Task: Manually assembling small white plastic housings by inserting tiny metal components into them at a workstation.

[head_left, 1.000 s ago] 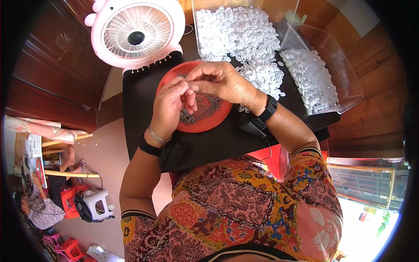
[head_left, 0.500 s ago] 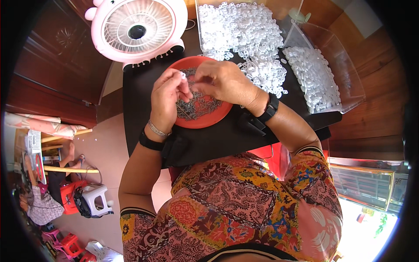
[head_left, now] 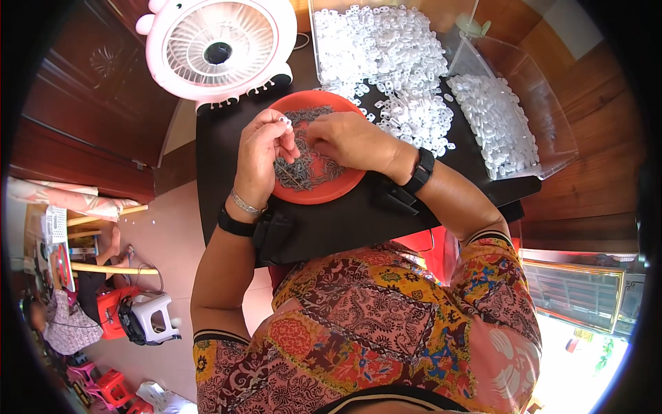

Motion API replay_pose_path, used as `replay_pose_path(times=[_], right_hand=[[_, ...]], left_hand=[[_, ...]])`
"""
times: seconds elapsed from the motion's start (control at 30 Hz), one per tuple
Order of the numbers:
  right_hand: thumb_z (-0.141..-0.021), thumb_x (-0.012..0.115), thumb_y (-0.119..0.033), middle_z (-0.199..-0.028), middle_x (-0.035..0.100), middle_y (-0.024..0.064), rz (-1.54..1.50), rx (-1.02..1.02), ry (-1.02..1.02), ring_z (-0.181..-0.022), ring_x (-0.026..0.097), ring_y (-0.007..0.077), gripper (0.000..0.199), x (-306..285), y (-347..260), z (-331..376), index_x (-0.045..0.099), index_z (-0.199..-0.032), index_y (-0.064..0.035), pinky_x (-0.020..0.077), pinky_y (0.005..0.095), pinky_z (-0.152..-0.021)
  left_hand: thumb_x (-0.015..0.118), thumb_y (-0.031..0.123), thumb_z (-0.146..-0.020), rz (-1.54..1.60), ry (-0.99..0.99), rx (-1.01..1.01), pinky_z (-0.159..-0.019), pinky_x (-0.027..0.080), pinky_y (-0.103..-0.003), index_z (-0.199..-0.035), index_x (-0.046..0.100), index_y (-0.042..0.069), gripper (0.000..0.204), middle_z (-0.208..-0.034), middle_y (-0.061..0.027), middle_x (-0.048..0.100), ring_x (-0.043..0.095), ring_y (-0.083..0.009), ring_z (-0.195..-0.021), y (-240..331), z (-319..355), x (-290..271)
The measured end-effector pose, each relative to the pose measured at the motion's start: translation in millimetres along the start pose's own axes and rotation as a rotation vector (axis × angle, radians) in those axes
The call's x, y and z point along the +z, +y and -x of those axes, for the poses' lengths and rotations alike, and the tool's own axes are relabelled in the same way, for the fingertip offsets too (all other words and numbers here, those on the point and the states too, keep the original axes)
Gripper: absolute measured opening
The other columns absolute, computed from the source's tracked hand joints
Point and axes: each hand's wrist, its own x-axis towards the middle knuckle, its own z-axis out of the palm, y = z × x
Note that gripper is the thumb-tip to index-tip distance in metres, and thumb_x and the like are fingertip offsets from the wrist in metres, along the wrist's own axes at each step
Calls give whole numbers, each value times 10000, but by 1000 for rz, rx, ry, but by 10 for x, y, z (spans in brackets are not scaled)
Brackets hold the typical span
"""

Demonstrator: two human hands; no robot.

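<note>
Table (head_left: 324,231) in front of the person, bowl (head_left: 318,198) on it, pins (head_left: 293,174) in bowl. Left hand (head_left: 258,146) over bowl's left edge, piece (head_left: 284,121) at its fingertips; right hand (head_left: 360,141) over bowl's right half. Fan (head_left: 219,54) at table's rear-left corner, behind-left of bowl. Rear bin (head_left: 314,41) behind and right of bowl, batch of pieces (head_left: 379,45) inside; loose pile (head_left: 417,119) just in front, between bowl and right bin (head_left: 554,117). Stool (head_left: 148,314) on floor, left of table.

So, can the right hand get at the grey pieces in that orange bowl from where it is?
Probably yes: the right hand hangs over the orange bowl, and the left hand, holding a white piece at the bowl's left side, leaves many grey pieces uncovered.
</note>
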Motion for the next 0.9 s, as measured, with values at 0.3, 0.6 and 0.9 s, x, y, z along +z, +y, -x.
replay_pose_path(times=[0.3,0.6,0.9], right_hand=[[-911,568,-43,-795,587,-17,-949,345,24,-694,531,47,58,-223,43,-40,603,-946,-13,435,201,-602],[-923,550,-40,-801,572,-9,-948,266,168,-699,515,50,90,-216,-85,-64,519,-1007,-43,423,189,-621],[-876,654,-59,-799,632,10,-1122,351,169,-683,562,57,133,-250,-41,-57,536,-936,-52,462,191,-610]], left_hand=[[482,180,-876,-109,-72,-48,-488,407,-207,-797,546,45,168,-649,-25,528,520,-105,-534,-34,30,62],[494,183,-895,-139,-104,-9,-486,396,-200,-815,551,44,170,-648,-13,520,508,-93,-539,-82,43,96],[510,169,-910,-231,-81,42,-484,383,-195,-819,556,34,170,-635,-1,506,490,-72,-537,-100,55,116]])
